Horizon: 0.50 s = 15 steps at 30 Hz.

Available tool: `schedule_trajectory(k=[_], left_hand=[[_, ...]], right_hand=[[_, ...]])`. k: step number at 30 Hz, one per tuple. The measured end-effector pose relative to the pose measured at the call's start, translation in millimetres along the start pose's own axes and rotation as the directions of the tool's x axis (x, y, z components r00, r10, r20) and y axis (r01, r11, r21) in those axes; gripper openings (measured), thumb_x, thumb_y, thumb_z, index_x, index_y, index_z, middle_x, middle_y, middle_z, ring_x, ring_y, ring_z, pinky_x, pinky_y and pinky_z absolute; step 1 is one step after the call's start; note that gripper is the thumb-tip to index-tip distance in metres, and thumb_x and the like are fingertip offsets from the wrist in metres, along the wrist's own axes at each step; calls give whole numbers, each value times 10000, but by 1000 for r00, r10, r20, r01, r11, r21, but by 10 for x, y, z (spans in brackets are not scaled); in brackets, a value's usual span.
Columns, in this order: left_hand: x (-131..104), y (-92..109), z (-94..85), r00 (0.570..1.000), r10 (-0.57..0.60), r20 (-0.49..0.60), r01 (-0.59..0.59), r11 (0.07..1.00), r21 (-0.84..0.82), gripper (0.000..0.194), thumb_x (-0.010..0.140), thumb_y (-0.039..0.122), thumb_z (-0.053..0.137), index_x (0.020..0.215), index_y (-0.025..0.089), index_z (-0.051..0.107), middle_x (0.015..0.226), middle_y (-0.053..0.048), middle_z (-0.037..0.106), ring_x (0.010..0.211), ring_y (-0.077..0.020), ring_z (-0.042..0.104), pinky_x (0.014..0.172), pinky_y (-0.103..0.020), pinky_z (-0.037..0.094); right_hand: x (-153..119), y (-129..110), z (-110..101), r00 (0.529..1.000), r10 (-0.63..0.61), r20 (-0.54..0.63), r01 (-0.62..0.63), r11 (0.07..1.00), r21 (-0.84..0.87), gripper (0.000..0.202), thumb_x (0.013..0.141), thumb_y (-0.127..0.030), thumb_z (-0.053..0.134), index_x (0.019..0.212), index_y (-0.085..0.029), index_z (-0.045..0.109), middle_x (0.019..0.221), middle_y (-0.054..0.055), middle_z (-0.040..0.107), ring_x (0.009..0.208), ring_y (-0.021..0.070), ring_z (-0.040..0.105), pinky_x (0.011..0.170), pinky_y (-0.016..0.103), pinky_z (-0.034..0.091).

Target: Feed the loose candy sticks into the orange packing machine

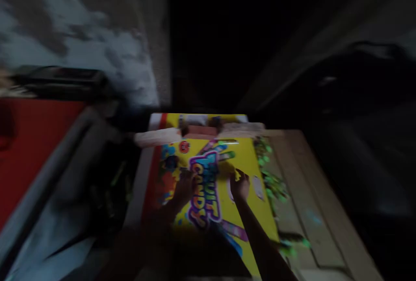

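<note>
Before me lies a yellow sheet (242, 153) printed "Fruit Candy", with a red and white strip along its left side. My left hand (186, 183) is over the sheet, left of the big lettering. Dark and blur hide how its fingers are set. To the right of the lettering, my right hand (241, 187) hovers over or rests on the yellow; which, I cannot tell. Its thumb and fingers look apart, with yellow showing between them. Across the sheet's far part lie a pale bar (159, 136), a reddish block (200, 132) and another pale bar (242, 129).
Wooden boards (302, 185) extend to the right, with green-tipped thin pieces (274, 185) scattered along the sheet's edge. A red surface (39, 142) stands at left, beside pale grey cloth-like material (69, 194). Behind rises a patchy wall (97, 34). Much of the scene is dark.
</note>
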State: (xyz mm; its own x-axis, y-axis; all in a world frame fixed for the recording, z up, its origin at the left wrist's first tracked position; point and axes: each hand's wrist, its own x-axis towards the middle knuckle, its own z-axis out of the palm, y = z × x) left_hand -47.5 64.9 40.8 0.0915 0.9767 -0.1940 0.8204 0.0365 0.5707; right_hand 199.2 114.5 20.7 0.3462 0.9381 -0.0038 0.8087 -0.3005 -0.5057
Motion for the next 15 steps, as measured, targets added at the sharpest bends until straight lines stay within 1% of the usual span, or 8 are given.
schedule_trajectory(k=[2,4,6,7,9,10,12,15], left_hand=[[596,420,153,987,158,-36,-154,984,84,403,885,188,455,1275,170,556,1296,-128,592,1222,-279,532,1026,-416,443],[1136,836,309,946,320,-49,-304,931,204,468,861,144,469,1327,131,508,1361,-156,541,1273,-287,486,1054,-414,414],[1553,1165,441,928,373,-23,-350,890,292,508,849,100,463,1357,83,469,1381,-187,515,1279,-298,475,1055,-414,404],[1711,1279,489,938,346,-12,-320,881,347,500,855,83,443,1354,64,466,1367,-199,522,1264,-303,483,1042,-414,409],[1938,1405,537,968,251,-19,-215,864,455,436,880,64,377,1296,24,503,1287,-229,562,1213,-317,510,1003,-430,425],[2012,1427,540,978,207,-30,-165,853,496,408,891,59,343,1250,8,529,1240,-243,578,1189,-325,520,982,-438,433],[2088,1420,518,986,161,-38,-117,838,533,374,897,49,308,1151,-11,575,1166,-263,596,1151,-335,535,946,-441,446],[2011,1328,495,988,151,16,-137,843,520,308,890,70,380,1102,18,597,1166,-241,603,1120,-307,563,916,-381,461]], right_hand=[[223,603,-431,977,145,-158,-156,986,-62,585,812,-443,432,1251,-82,571,1261,271,549,1140,374,532,919,543,433],[342,1138,-785,938,265,-222,-295,949,-112,657,784,-462,502,1329,-96,508,1379,290,459,1236,422,457,922,612,400],[385,1528,-1016,939,303,-165,-333,921,-202,756,762,-487,570,1403,-107,439,1454,289,389,1297,450,402,917,633,396],[397,1652,-1085,958,267,-101,-284,924,-257,788,764,-486,587,1436,-119,402,1483,273,364,1327,446,376,936,627,392],[430,1758,-1151,992,103,74,-73,939,-337,791,795,-454,584,1488,-167,332,1538,207,321,1385,402,321,1010,589,368],[455,1751,-1162,988,4,154,50,939,-340,773,814,-425,571,1502,-191,309,1554,172,309,1407,368,298,1047,557,354],[509,1660,-1169,949,-143,281,230,923,-307,753,832,-365,551,1514,-196,283,1544,148,336,1408,309,305,1085,485,350],[539,1469,-1179,913,-164,373,281,916,-285,788,804,-329,589,1507,-136,288,1435,191,445,1298,302,429,1049,429,397]])
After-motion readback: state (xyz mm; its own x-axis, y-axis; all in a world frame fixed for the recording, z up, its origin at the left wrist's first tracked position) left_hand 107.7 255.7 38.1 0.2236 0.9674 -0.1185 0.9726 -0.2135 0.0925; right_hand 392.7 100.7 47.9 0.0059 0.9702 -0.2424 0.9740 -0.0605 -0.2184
